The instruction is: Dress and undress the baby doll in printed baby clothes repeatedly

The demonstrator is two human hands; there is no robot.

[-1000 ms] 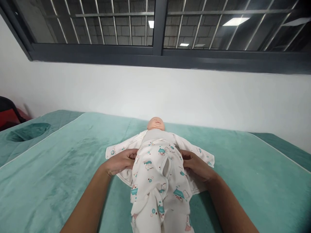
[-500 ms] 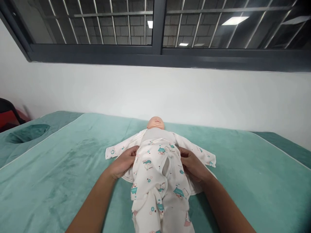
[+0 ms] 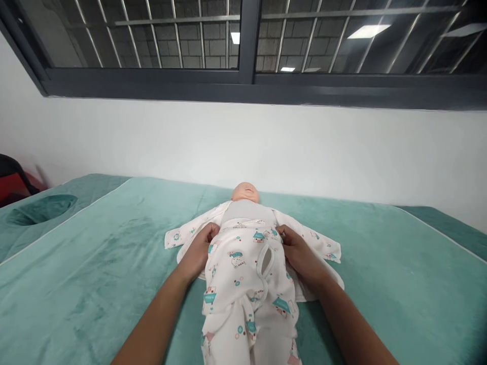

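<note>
Both hands have worked slightly toward the far end of the trousers, the left one turning more upright, and the jacket's right-hand flap now spreads wider than it did a second ago. The left hand (image 3: pixel 201 249) is curled closed on the left side of the white printed trousers (image 3: pixel 243 276), pinching the cloth near the waistband, though its fingertips are partly tucked out of sight. The right hand (image 3: pixel 301 255) grips the opposite side at about the same height, fingers bent in against the fabric, their ends hidden too.

Those trousers are on a doll (image 3: pixel 245 192) lying on its back, head at the far end and legs toward the person. They cover its hips and legs, with a rimmed oval opening at the front, and the waistband sits across the pale grey torso. Beneath and around the torso lies an open white jacket (image 3: pixel 314 238), its sleeves stretched out left and right, a flap showing beyond each hand.

All of it rests on a teal cover (image 3: pixel 114 263). Over at the left is a dark hollow (image 3: pixel 43 209) in the teal padding, and past it something red and black (image 3: pixel 15 182). Behind the far edge rises a white wall (image 3: pixel 243 142), topped by a dark-framed window (image 3: pixel 249 50) with metal bars (image 3: pixel 178 38) behind the glass.
</note>
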